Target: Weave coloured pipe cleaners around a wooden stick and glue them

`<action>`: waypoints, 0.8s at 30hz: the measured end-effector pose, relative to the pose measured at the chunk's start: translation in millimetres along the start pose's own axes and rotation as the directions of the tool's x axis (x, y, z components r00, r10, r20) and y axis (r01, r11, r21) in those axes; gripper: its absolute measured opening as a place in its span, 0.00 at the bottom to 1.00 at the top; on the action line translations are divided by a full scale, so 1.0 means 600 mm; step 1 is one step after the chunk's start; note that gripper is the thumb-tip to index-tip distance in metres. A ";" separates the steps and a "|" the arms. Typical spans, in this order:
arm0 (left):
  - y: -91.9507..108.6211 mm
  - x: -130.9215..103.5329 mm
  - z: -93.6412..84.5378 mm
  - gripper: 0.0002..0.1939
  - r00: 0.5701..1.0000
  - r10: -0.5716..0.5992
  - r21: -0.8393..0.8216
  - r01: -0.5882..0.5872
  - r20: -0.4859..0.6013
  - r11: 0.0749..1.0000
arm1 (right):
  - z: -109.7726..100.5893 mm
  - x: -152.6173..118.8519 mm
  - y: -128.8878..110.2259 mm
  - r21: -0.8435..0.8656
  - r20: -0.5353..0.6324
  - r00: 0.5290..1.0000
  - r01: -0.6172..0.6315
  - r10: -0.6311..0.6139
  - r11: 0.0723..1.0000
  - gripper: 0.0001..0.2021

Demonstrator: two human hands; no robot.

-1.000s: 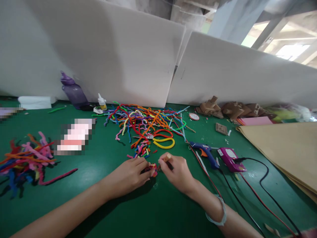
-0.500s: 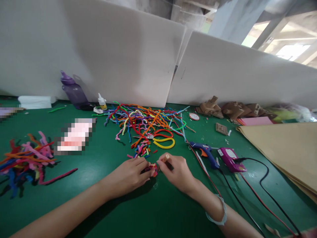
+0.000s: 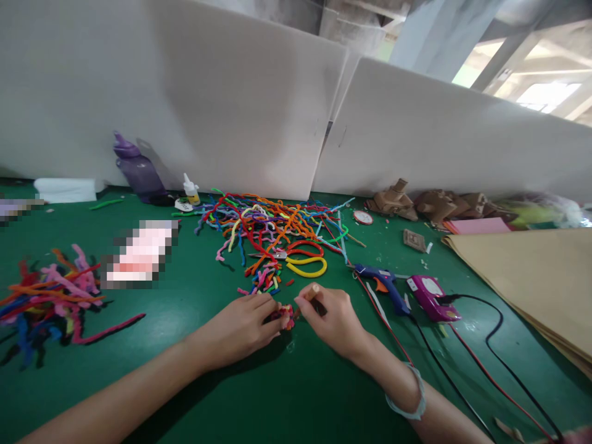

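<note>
My left hand is closed on a small bundle of pink, red and yellow pipe cleaner pieces, low over the green table. Its far side is covered by my fingers. Just to the right, my right hand is wrapped round a short wooden stick, whose blunt pale end points up. The stick's lower end comes close to the bundle; whether they touch I cannot tell. Short cut pipe cleaner pieces lie beyond my hands, beside scissors with one red and one yellow handle loop.
A tangle of long pipe cleaners lies ahead, another pile at left. On the right are a blue glue gun, a magenta box with cables, and brown paper. A purple bottle stands by the white partition.
My right hand and the wooden stick have shifted very slightly, with the stick's top end a little higher and further right. My left hand stays in place.
</note>
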State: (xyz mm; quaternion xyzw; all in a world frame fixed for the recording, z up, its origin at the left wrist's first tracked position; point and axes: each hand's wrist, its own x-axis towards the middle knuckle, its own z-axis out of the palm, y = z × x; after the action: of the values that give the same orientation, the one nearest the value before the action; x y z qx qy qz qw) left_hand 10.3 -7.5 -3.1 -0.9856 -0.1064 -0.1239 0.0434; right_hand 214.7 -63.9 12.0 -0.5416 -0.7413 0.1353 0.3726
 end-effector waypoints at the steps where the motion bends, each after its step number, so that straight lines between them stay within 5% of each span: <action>1: 0.000 0.000 0.000 0.08 1.000 0.001 -0.001 -0.001 -0.001 1.000 | -0.001 0.001 0.000 0.011 -0.007 1.000 -0.009 0.009 1.000 0.08; 24: 0.000 0.000 -0.005 0.11 1.000 -0.001 -0.054 0.001 -0.003 0.999 | -0.017 0.005 -0.003 0.042 -0.100 0.995 -0.014 0.018 0.999 0.06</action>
State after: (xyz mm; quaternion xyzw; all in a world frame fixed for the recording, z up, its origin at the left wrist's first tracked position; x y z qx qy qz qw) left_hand 9.6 -7.7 0.0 -0.9862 -0.1037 -0.1281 0.0166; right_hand 220.1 -64.2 21.2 -0.5459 -0.7144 0.1259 0.4193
